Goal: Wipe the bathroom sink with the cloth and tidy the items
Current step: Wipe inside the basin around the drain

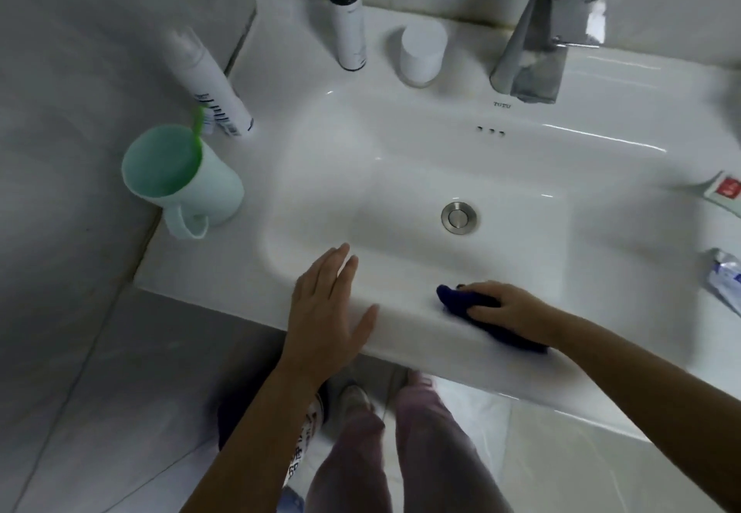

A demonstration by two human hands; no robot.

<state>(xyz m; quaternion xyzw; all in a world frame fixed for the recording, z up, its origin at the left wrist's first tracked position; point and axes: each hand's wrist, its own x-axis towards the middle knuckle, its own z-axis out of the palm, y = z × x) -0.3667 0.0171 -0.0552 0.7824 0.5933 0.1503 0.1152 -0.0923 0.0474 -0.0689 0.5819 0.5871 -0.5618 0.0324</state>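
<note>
A white bathroom sink (401, 119) fills the view, its metal drain (459, 217) in the basin's middle. My right hand (509, 308) grips a dark blue cloth (455, 299) on the sink's front rim, right of centre. My left hand (328, 304) lies flat with straight fingers on the front rim, a little left of the cloth and apart from it.
On the left ledge stand a mint cup (184, 179) with a green toothbrush, a white tube (208, 83), an electric toothbrush (348, 19) and a white cap-shaped cup (422, 53). The chrome tap (549, 27) rises at the back. Two toothpaste tubes (725, 284) lie at the right edge.
</note>
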